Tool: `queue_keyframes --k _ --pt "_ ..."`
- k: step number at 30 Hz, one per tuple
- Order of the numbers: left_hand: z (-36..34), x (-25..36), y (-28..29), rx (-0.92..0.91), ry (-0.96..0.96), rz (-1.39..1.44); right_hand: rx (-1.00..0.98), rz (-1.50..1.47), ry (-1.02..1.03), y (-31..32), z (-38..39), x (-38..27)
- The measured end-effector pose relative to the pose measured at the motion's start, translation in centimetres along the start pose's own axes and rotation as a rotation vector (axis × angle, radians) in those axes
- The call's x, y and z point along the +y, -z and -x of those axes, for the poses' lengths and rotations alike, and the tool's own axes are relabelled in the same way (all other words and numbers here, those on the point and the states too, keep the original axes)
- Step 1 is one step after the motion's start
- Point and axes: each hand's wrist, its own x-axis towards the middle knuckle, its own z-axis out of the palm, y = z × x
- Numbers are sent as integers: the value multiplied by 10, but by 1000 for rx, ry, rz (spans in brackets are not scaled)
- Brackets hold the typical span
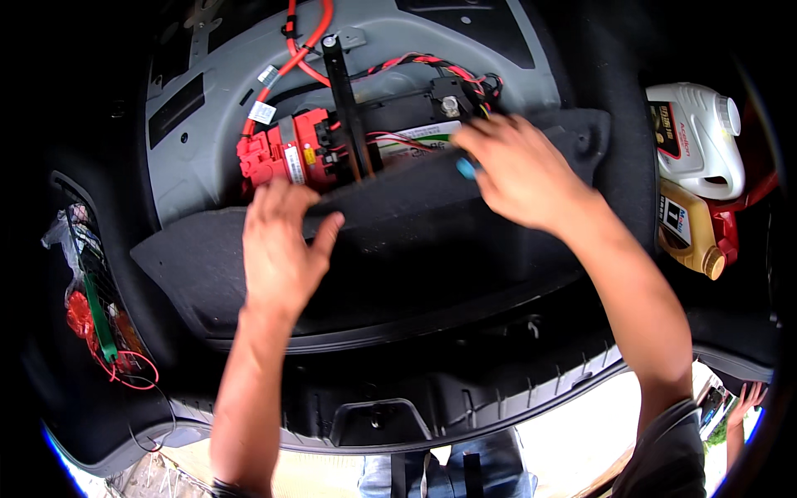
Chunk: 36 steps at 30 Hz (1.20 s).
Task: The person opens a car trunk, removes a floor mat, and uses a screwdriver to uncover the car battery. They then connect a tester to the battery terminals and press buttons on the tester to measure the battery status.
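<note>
Both hands were at the upper edge of a black panel [440, 241] in the car trunk, its dark face sloping toward the person. The left hand [282, 249] had its fingers over that edge and its thumb spread apart on the near side; how firmly it grasped, I couldn't tell. The right hand [519, 170], blurred, was bent over the same edge further along, a small blue thing [466, 168] at its fingers; whether it was clenched, I couldn't tell either. Between the hands, a long stretch of panel edge ran bare.

Just past the left fingertips sat the red box [278, 153], leaving little room there, with a red cable [309, 54] rising beyond it. A black bar [349, 108] crossed the battery [398, 112] between the two hands, a bit further off. The panel's corner reached out past the right hand, and well to the right of that hand were a white jug [701, 158] and a gold jug [689, 236]. Nearer the person than both hands, the trunk sill [573, 382] curved beneath the forearms.
</note>
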Motion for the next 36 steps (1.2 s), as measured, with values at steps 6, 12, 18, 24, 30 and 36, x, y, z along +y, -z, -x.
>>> queue_keyframes --k 6,12,18,24,30,36 --pt "49 26 8 -25 153 36 228 -144 -83 -6 44 -45" --pt "65 29 -6 11 147 7 243 -85 -150 -10 47 -53" --pt "66 34 0 -96 149 -29 91 -41 -180 5 46 -55" --pt "59 35 19 -193 159 2 4 -58 -132 15 47 -53" --pt "59 35 12 -218 135 -47 -45 -72 -124 13 49 -49" --pt "59 41 17 -230 125 -89 -15 -106 -123 16 54 -46"
